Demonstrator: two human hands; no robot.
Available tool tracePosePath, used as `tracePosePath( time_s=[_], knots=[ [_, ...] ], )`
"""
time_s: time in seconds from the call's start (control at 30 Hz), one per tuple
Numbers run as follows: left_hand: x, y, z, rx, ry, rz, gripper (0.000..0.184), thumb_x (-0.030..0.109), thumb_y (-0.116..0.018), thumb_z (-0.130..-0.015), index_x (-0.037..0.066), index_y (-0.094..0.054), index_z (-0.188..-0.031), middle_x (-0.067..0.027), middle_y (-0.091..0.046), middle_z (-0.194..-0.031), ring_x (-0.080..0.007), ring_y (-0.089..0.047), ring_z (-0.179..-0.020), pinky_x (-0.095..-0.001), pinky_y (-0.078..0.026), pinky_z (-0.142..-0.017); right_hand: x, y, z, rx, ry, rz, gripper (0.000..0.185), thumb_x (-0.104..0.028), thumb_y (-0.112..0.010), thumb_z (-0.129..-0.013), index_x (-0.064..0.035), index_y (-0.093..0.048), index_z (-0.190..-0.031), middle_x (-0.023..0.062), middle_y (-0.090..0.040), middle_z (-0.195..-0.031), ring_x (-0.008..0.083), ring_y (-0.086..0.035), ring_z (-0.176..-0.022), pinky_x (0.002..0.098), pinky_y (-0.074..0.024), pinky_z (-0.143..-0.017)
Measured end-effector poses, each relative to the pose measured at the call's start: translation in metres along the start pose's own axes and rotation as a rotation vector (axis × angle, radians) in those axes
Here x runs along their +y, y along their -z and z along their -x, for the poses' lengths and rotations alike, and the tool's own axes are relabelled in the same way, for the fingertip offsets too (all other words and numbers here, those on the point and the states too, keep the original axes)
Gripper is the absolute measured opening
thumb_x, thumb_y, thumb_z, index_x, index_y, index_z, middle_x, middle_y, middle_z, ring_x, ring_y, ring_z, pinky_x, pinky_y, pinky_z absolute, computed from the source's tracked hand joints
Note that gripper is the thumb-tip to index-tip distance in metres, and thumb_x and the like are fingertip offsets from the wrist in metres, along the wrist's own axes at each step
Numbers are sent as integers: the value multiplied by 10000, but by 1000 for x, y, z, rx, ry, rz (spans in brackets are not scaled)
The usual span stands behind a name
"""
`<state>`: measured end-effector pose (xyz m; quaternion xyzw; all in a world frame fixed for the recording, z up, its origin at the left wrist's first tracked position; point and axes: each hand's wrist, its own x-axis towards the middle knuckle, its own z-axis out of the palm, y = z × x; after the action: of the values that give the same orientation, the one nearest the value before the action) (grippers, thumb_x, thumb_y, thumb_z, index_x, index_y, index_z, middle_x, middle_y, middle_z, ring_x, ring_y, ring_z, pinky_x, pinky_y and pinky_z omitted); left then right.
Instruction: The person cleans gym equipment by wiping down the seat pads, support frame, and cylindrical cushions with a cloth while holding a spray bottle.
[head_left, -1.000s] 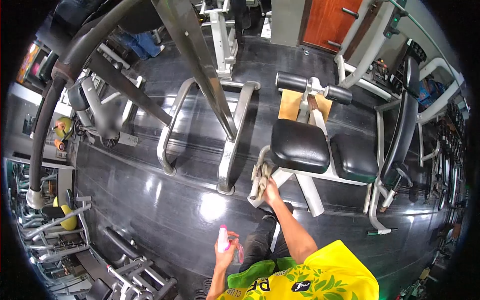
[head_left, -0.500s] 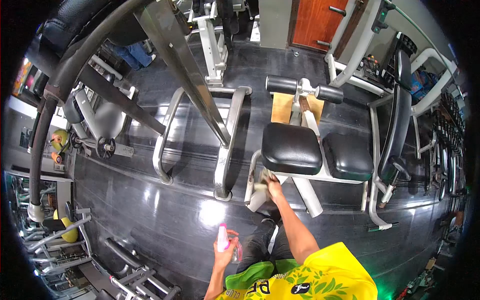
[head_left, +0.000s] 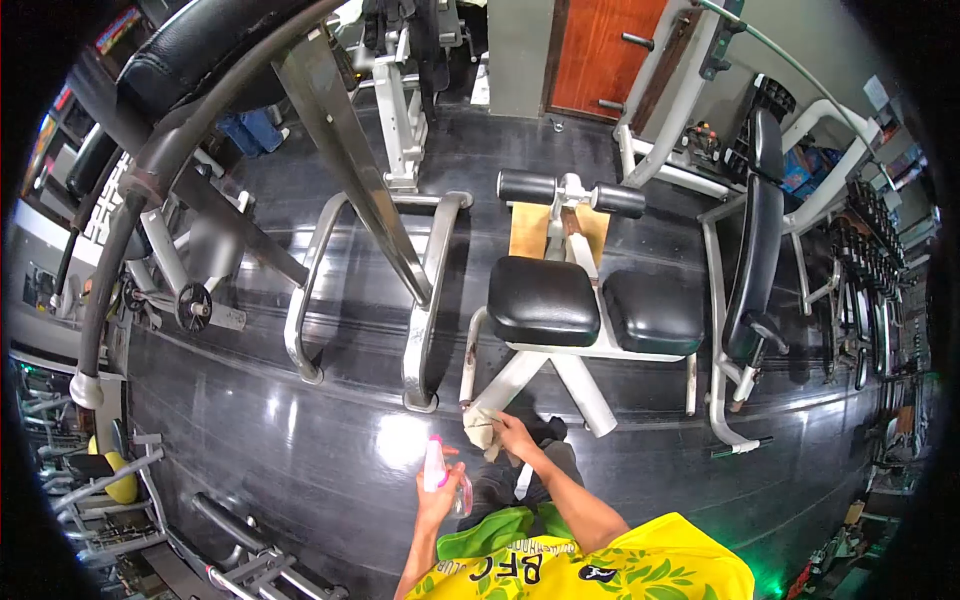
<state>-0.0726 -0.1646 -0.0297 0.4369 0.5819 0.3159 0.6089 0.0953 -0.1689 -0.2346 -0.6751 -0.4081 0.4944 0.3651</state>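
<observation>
My left hand point(head_left: 433, 495) grips a clear spray bottle point(head_left: 463, 494) with a pink and white trigger head, held low in front of my body. In my right hand point(head_left: 515, 436) is a pale cloth point(head_left: 481, 428), bunched up at the lower end of a white frame leg point(head_left: 506, 384). That leg belongs to a gym bench with two black padded seats point(head_left: 543, 302). Whether the cloth presses on the metal or hangs just in front of it, I cannot tell.
Left of the bench stands a machine with a metal base point(head_left: 421, 350) and a slanted upright. Black roller pads point(head_left: 527, 185) top the bench's far end. A backrest machine point(head_left: 752, 270) and dumbbell racks point(head_left: 868, 250) are on the right. A person's blue-trousered legs point(head_left: 250, 132) show far left.
My right hand has moved down and toward me with the cloth, from beside the seat to the leg's lower end. The view has shifted slightly. The left hand keeps the bottle.
</observation>
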Motion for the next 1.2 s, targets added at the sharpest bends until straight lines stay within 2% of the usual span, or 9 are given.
tracePosePath(
  time_s=[0.07,0.1,0.27,0.63,0.8,1.0,1.07,1.1,1.2],
  knots=[
    [3,-5,-3,-9,-25,9,263,-10,-626,-814,41,-548,-1059,7,-555,-631,-51,-530,-549,-223,-434,-516,-44,31,-12,-88,-377,-407,203,-156,-471,-920,-59,-609,-1033,35,-605,-795,184,-546,-690,308,-439,-635],
    [3,-8,-3,-13,-39,7,262,-8,-629,-814,42,-550,-1059,9,-552,-626,-55,-531,-545,-224,-437,-516,-45,40,-28,-123,-316,-478,253,-182,-474,-933,-73,-583,-1133,-20,-577,-817,98,-505,-703,265,-422,-614],
    [4,-23,-1,-7,-52,46,265,10,-639,-814,44,-550,-1061,8,-553,-629,-63,-537,-546,-231,-441,-520,-87,77,-103,-154,-290,-952,292,-160,-401,-943,-17,-532,-1161,85,-634,-1010,182,-617,-866,300,-499,-730],
    [19,-80,15,17,-106,-44,252,45,-620,-836,43,-537,-1075,3,-557,-626,-65,-539,-550,-232,-435,-533,-32,171,-76,52,-339,-1148,335,-159,-366,-927,-2,-561,-1149,109,-633,-1050,203,-617,-906,295,-500,-785],
    [29,-127,22,-16,-108,-38,256,41,-625,-829,40,-534,-1068,-17,-588,-704,-70,-547,-549,-235,-452,-535,-11,252,-47,141,-412,-1120,335,-111,-326,-913,6,-540,-1142,116,-638,-956,202,-628,-743,308,-518,-616],
    [24,-177,29,-79,-156,-74,285,39,-647,-813,26,-528,-1071,-47,-606,-940,-73,-567,-595,-242,-466,-545,19,301,-34,97,-271,-1075,346,-95,-315,-898,13,-560,-1118,122,-641,-962,206,-645,-824,313,-544,-695],
    [27,-189,32,-103,-138,-51,280,38,-646,-815,26,-532,-1070,-48,-606,-946,-75,-566,-590,-244,-464,-540,-21,323,-10,368,-438,-1041,294,-104,-368,-883,-22,-580,-1068,52,-625,-819,118,-557,-569,227,-415,-468],
    [26,-195,33,-107,-139,-53,280,38,-646,-815,26,-532,-1070,-48,-606,-946,-75,-566,-590,-244,-464,-540,2,341,-7,323,-384,-1017,317,-77,-344,-869,-15,-592,-1057,72,-632,-825,134,-585,-582,236,-452,-503],
    [23,-207,36,-88,-146,20,272,38,-647,-817,23,-536,-1065,-43,-608,-889,-76,-563,-583,-240,-454,-527,31,377,5,656,-226,-961,333,-45,-323,-848,-17,-615,-1005,101,-647,-843,143,-581,-549,246,-441,-422]
  ],
)
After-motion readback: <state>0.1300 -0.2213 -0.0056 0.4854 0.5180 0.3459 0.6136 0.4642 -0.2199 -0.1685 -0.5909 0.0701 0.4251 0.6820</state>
